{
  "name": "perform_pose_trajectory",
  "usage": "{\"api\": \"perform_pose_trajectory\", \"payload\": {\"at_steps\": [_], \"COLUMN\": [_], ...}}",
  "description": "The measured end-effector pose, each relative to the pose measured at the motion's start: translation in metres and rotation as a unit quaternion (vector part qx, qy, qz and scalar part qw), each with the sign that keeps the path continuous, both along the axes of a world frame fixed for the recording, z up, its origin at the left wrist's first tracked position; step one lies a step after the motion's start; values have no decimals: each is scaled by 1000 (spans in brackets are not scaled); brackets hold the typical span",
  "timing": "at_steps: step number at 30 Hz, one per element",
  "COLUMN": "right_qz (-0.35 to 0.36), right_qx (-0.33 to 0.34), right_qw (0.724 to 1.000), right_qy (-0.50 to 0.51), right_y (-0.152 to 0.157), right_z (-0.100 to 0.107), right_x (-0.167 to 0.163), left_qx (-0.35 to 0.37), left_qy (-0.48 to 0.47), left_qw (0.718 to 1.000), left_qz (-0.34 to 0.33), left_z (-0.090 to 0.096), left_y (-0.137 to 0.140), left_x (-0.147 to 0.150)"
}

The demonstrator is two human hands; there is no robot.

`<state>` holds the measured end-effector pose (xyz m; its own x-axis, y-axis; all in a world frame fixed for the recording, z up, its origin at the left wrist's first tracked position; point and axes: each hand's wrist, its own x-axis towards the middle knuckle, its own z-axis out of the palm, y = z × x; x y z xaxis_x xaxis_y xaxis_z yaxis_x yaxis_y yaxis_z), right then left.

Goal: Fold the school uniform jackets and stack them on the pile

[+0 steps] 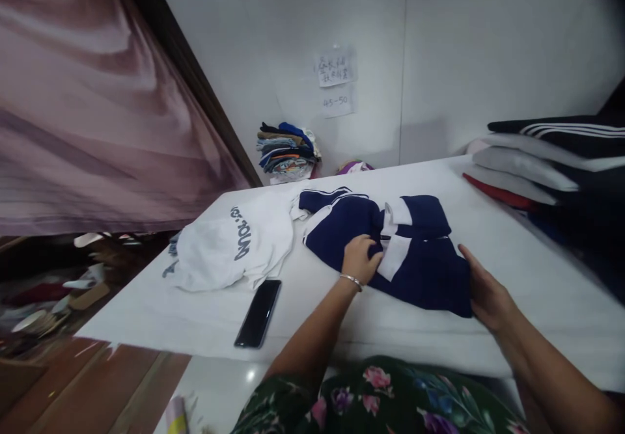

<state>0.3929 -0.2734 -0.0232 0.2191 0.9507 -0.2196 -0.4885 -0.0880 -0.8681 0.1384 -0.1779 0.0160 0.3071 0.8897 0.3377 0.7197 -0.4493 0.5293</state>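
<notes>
A navy jacket (pixel 430 271) with white panels and a zip lies partly folded on the white table. A striped sleeve stretches toward the far left. My left hand (pixel 360 261), with a bracelet at the wrist, rests on the jacket near its white panel, fingers curled in on the fabric. At the jacket's right edge, my right hand (pixel 491 297) grips the cloth, thumb up along the side and the other fingers partly hidden. Left of the jacket, a white printed shirt (pixel 244 242) is spread out loosely.
A black phone (pixel 258 313) lies near the front edge of the white table (pixel 180 320). A stack of folded clothes (pixel 288 151) stands by the wall. More piled garments (pixel 541 161) rise at right. A pink curtain (pixel 97 108) hangs at left; paper notes (pixel 336 82) are on the wall.
</notes>
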Motion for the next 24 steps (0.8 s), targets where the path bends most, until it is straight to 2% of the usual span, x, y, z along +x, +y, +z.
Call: {"api": "perform_pose_trajectory", "payload": {"at_steps": [3, 7, 10, 13, 19, 22, 24], "right_qz": [9, 8, -51, -88, -85, -102, -106], "right_qx": [-43, -24, 16, 9, -43, -56, -52], "right_qw": [999, 999, 998, 995, 980, 959, 941], "right_qy": [10, -24, -39, -52, -176, -258, -317], "right_y": [3, 5, 6, 6, 1, 0, 2], "right_z": [1, -1, -8, -16, -12, -5, -2], "right_x": [-5, 0, 19, 34, 24, 23, 30], "left_qx": [-44, -55, -67, -103, -153, -172, -210], "left_qy": [69, 92, 98, 98, 74, 50, -2], "left_qw": [990, 978, 967, 950, 927, 917, 913], "left_qz": [114, 178, 226, 280, 335, 356, 350], "left_z": [-11, -21, -20, -17, -11, -7, -4], "left_y": [15, 26, 34, 45, 69, 79, 83], "left_x": [-25, -46, -59, -72, -88, -94, -98]}}
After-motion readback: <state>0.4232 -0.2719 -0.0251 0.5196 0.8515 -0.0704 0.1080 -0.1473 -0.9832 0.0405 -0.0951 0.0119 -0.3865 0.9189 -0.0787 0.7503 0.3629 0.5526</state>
